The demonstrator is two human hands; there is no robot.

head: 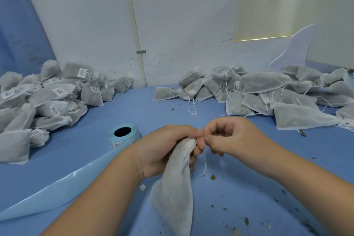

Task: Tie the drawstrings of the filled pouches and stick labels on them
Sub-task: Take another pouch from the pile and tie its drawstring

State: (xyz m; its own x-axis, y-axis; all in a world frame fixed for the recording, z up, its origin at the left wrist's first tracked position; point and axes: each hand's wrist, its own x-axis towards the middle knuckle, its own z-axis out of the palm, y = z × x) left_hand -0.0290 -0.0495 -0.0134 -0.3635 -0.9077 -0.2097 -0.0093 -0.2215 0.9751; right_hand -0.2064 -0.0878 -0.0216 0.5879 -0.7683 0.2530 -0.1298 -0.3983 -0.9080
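We see soft, cool, even light, with faint shadows on the table (258, 168). A warm bright patch glows high on the wall (191, 15). Sheen runs along the plastic sheet (57, 188) at the table's left edge. Our wide lens bows the pipe (134, 25); the pouch (172, 197) looks blurred.

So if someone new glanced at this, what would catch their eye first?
Front and centre, the left hand grips the neck of a white pouch while the right hand pinches its drawstring. Behind them sit two heaps on the blue table: labelled pouches at far left, unlabelled pouches at far right, with a label roll between the left heap and the hands.
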